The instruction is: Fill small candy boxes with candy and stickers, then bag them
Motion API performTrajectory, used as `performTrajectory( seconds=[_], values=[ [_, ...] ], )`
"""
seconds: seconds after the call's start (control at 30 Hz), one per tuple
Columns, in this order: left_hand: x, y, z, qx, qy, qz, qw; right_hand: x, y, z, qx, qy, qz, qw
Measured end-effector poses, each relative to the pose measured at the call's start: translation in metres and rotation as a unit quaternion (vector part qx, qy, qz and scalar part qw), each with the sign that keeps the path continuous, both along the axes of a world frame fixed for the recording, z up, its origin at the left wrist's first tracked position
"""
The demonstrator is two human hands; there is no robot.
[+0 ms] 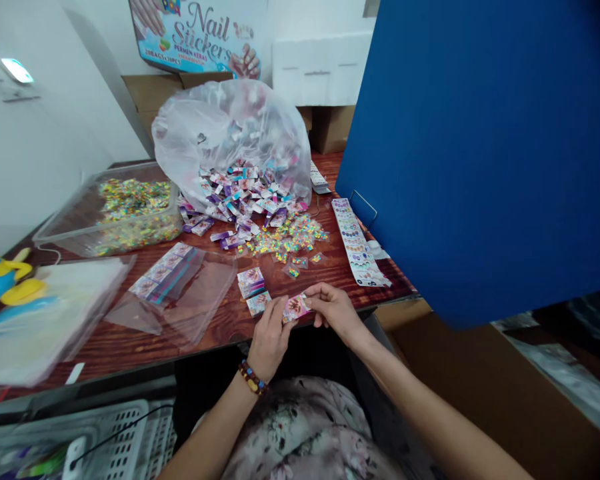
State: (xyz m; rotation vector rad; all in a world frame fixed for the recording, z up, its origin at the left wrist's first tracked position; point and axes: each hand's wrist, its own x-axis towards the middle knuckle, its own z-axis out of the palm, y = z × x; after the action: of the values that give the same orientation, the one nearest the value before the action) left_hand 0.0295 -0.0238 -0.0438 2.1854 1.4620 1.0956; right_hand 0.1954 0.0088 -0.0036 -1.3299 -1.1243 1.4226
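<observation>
Between my two hands, over the table's front edge, is a small pink printed box (296,307). My left hand (270,337), with a beaded bracelet at the wrist, grips its left end. The fingers of my right hand (336,311) pinch its right end. Just beyond my left hand lie a short stack of similar small boxes (251,281) and a single box (259,303). Farther back, small candy packets (293,237) are heaped in front of a big clear plastic bag (230,127) that spills many small boxes (245,193).
A clear tub (70,227) of candy packets stands at the left. Boxes in a plastic sleeve (167,273) lie nearer. Sticker strips (355,243) lie at the right, beside a large blue panel (470,153). A white basket (125,440) sits below the table edge.
</observation>
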Motion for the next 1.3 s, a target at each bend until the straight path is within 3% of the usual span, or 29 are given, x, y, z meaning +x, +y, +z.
performTrajectory(
  seconds=[0.07, 0.2, 0.3, 0.4, 0.5, 0.63, 0.7, 0.77, 0.87, 1.07, 1.3],
  values=[
    [0.0, 0.0, -0.001, 0.005, 0.002, -0.001, 1.0, -0.003, -0.003, -0.002, 0.04, -0.048, -0.009, 0.998],
    [0.0, 0.0, -0.002, 0.012, -0.003, 0.011, 1.0, -0.004, -0.01, -0.001, 0.091, -0.131, 0.054, 0.986],
    [0.0, -0.001, 0.006, -0.016, -0.02, 0.014, 1.0, -0.002, -0.01, 0.004, 0.116, -0.145, 0.084, 0.979],
    [-0.002, 0.0, 0.024, -0.077, -0.053, -0.028, 0.995, 0.005, -0.003, 0.011, 0.131, -0.133, 0.094, 0.978],
    [-0.006, 0.004, 0.041, -0.15, -0.108, -0.081, 0.979, 0.013, 0.004, 0.021, 0.125, -0.109, 0.148, 0.975],
    [-0.009, 0.007, 0.045, -0.244, -0.213, -0.148, 0.934, 0.016, 0.006, 0.028, 0.135, -0.113, 0.211, 0.961],
    [-0.008, 0.007, 0.041, -0.276, -0.267, -0.143, 0.912, 0.016, 0.004, 0.027, 0.165, -0.118, 0.187, 0.961],
    [-0.005, 0.005, 0.037, -0.29, -0.314, -0.116, 0.896, 0.016, 0.001, 0.023, 0.189, -0.112, 0.117, 0.969],
    [-0.003, 0.003, 0.036, -0.309, -0.372, -0.092, 0.87, 0.016, -0.006, 0.012, 0.164, -0.094, 0.026, 0.982],
    [-0.003, 0.0, 0.038, -0.327, -0.403, -0.116, 0.847, 0.004, -0.018, -0.002, 0.146, -0.022, 0.073, 0.986],
    [-0.005, -0.003, 0.038, -0.334, -0.377, -0.132, 0.854, 0.008, -0.015, 0.004, 0.248, -0.089, 0.115, 0.958]
  ],
)
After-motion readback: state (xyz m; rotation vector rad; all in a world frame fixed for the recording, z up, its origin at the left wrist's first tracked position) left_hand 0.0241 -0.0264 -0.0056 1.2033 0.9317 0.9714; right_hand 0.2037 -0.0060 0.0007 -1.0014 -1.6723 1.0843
